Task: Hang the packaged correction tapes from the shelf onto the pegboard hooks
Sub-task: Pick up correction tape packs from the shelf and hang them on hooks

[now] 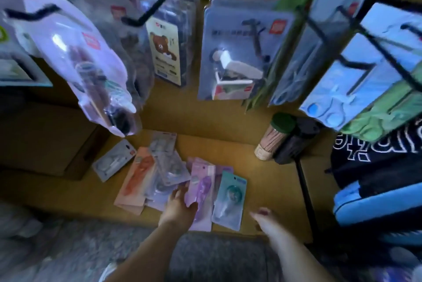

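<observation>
Several packaged correction tapes lie spread on the yellow-brown shelf (pixel 262 181) below me. Among them are an orange pack (pixel 139 174), a purple pack (pixel 202 192), a teal pack (pixel 230 197) and a grey pack (pixel 113 161). My left hand (pixel 180 204) rests on the left edge of the purple pack, fingers touching it. My right hand (pixel 261 214) hovers to the right of the teal pack, fingers loosely curled, holding nothing. Black pegboard hooks (pixel 141 16) stick out above, some bare, some loaded with packs.
A lilac pack (pixel 91 62) hangs at upper left, a bear-print pack (pixel 165 50) and a stapler pack (pixel 237 60) in the middle, blue and green packs (pixel 356 90) at right. A green-capped tube (pixel 274 137) stands on the shelf. Cardboard box (pixel 45 140) at left.
</observation>
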`<control>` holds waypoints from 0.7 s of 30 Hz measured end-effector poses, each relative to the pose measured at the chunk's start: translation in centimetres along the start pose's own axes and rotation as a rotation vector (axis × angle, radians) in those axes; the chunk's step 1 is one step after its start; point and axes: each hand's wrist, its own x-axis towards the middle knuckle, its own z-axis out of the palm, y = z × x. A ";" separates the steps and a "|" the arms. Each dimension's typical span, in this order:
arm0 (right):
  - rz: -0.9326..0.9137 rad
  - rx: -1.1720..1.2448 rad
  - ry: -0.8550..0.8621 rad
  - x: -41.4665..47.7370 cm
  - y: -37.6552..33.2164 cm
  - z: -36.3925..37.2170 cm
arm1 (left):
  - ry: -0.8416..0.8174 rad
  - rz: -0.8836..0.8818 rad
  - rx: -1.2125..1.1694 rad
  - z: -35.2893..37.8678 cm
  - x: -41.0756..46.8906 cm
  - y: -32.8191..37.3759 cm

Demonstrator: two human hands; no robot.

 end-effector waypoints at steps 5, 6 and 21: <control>0.043 0.154 0.008 3.2 0.4 1.9 | 0.031 -0.033 -0.102 1.9 2.0 -2.3; 0.038 0.177 0.014 3.6 0.3 2.2 | 0.049 -0.025 -0.116 2.1 2.2 -2.4; -0.008 0.202 -0.124 6.4 -2.1 6.2 | 0.027 -0.084 -0.317 2.4 4.2 -1.2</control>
